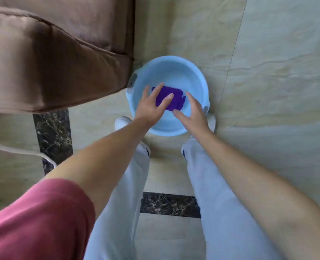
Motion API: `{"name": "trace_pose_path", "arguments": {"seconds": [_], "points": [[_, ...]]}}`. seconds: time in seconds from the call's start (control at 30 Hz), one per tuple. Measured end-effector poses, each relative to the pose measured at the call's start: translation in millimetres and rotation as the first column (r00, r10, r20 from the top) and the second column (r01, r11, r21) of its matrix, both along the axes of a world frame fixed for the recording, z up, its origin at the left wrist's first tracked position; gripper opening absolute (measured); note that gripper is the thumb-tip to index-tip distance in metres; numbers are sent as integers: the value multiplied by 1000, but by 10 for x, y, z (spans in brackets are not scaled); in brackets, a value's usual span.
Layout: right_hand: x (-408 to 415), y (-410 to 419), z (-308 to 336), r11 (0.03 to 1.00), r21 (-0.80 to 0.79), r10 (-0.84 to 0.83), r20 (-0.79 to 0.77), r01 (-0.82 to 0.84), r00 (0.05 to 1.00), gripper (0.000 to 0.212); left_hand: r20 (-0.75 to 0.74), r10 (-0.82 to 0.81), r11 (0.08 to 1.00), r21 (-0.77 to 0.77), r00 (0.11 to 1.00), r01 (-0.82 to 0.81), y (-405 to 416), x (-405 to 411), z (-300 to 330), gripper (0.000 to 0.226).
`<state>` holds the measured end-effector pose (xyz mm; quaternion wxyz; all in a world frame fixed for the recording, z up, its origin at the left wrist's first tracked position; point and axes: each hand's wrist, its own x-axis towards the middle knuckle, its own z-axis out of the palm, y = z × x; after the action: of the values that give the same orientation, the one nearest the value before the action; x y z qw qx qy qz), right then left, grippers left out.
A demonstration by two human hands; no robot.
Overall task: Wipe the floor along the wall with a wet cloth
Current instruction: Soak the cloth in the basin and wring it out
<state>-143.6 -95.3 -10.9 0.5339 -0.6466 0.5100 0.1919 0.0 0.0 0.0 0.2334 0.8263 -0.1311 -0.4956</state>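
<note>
Purple cloth point(169, 98) bunched in my blue basin point(174, 72) at frame centre, left hand point(151, 106) over it, fingers spread, right hand point(192, 111) beside it, fingers apart, brown sofa point(52, 53) upper left.

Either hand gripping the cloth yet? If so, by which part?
No grip yet. Both hands are open, fingers spread: left hand lies over the left part of the purple cloth in the blue basin; right hand reaches at its right edge.
</note>
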Motion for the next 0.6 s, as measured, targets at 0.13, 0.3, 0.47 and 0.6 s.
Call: {"name": "trace_pose_path", "arguments": {"seconds": [0.13,0.3,0.47,0.6], "points": [[39,41,-641,963,170,-191,-115,209,975,99,-46,-3,996,84,999,7,4,1,-736,64],[90,51,-1323,970,151,-173,-120,190,978,88,-68,69,987,150,995,-58,16,-61,-1498,69],[208,69,-1776,981,-77,-188,-153,177,970,77,-64,165,969,196,984,-150,-51,-43,-1958,67],[349,99,-2013,976,11,-213,-189,219,959,82,-101,158,967,218,982,-133,-114,-26,-2153,73]]}}
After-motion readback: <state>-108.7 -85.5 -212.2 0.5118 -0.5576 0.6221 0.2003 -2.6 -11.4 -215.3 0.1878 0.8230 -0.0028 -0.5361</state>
